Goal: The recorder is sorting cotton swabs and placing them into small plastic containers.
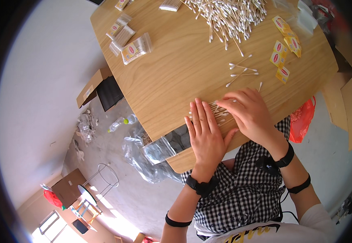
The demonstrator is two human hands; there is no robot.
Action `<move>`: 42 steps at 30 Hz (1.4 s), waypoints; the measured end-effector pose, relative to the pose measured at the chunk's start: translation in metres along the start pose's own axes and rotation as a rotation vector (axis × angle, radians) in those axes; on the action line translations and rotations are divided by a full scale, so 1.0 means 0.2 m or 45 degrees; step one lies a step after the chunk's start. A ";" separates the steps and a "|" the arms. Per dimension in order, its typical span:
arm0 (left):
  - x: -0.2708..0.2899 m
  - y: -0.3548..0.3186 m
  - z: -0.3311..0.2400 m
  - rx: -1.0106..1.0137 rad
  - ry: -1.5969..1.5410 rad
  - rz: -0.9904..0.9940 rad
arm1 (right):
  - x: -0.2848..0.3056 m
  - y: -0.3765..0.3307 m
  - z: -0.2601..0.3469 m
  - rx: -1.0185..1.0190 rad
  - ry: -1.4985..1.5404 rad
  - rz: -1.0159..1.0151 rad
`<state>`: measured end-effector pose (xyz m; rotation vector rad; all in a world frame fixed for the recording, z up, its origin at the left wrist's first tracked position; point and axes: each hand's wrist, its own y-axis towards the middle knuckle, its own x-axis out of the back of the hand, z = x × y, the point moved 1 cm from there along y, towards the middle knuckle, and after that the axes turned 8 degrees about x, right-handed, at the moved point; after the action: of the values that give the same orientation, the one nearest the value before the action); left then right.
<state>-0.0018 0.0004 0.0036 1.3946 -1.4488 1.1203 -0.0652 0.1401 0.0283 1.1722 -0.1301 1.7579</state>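
1. Head view, hands: your left hand (205,139) lies flat, palm down, fingers side by side and thumb spread, clasping nothing. Your right hand (251,115) is bent beside it, fingertips at the sticks; whether it pinches one cannot be told.
2. Head view, work: the small batch of cotton swabs (222,110) lies on the table (164,85) near your edge, between and partly beneath your hands. For neat alignment, let the left palm serve as a light wall while the right fingertips level the tips.
3. Head view, surroundings: a few stray swabs (243,73) lie just beyond, below the large heap (232,16); best keep them apart from your batch. Yellow cards (279,53) lie to the right, filled packets (135,48) to the left. Press gently, since thin sticks would probably roll or bend.
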 end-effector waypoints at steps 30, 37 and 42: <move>0.03 0.05 -0.01 -0.123 0.018 0.047 | 0.07 -0.16 -0.01 -0.284 0.032 -0.117; 0.03 0.22 -0.02 -0.075 0.129 -0.058 | 0.12 -0.22 -0.04 -0.420 0.028 -0.155; 0.01 0.05 -0.07 -0.056 0.064 0.041 | 0.11 -0.21 -0.02 -0.400 0.031 -0.150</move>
<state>-0.0121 0.0127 0.0075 1.3076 -1.4562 1.1297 -0.0357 0.1778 0.0257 0.9118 -0.3050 1.5806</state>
